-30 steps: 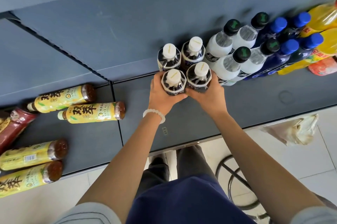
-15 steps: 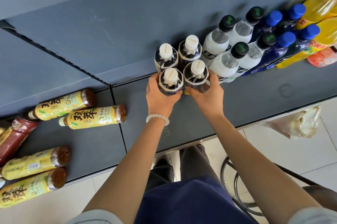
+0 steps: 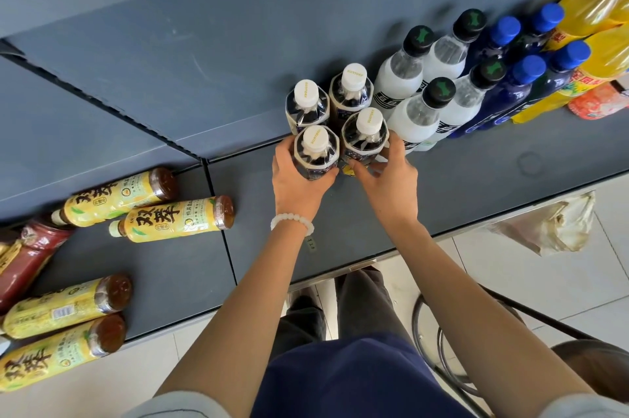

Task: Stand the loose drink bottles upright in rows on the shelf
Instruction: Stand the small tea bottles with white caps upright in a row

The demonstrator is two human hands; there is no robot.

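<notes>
Several dark tea bottles with white caps stand upright in two rows on the grey shelf [image 3: 442, 186]. My left hand [image 3: 299, 186] grips the front left white-capped bottle [image 3: 316, 153]. My right hand [image 3: 391, 182] holds the front right white-capped bottle [image 3: 364, 136] with its fingers round the base. Two more white-capped bottles [image 3: 352, 92] stand behind them. To the left, several yellow-label tea bottles [image 3: 173, 218] lie on their sides, with a red bottle [image 3: 27, 254] lying beside them.
Upright rows of cloudy white bottles with black caps [image 3: 415, 111], blue-capped bottles [image 3: 503, 91] and yellow juice bottles [image 3: 595, 56] fill the right of the shelf. A crumpled bag [image 3: 551, 227] lies on the tiled floor, and a stool [image 3: 476, 332] stands at my right.
Both hands have stayed on the two front white-capped bottles, with the right hand's fingers shifting lower round its bottle. The view has tilted slightly.
</notes>
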